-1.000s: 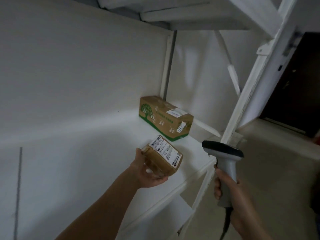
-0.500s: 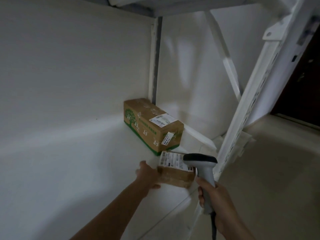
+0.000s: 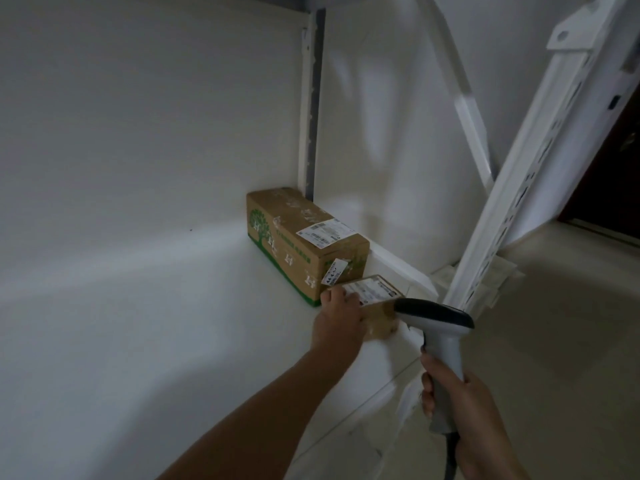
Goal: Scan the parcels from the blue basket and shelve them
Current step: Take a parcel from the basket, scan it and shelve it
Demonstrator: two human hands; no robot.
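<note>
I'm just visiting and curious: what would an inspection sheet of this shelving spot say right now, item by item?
Surface: white shelf board, dimly lit.
Job's things: small parcel, label up, at the shelf's front, just before the large tree-print box; whether they touch is unclear.
Clutter: nothing seen.
Hands: left hand grips the small parcel's near end; right hand holds the scanner upright by its handle.
Cables: scanner cable hangs below the right hand.
Surroundings: white slotted upright, pale floor, dark doorway at right.
</note>
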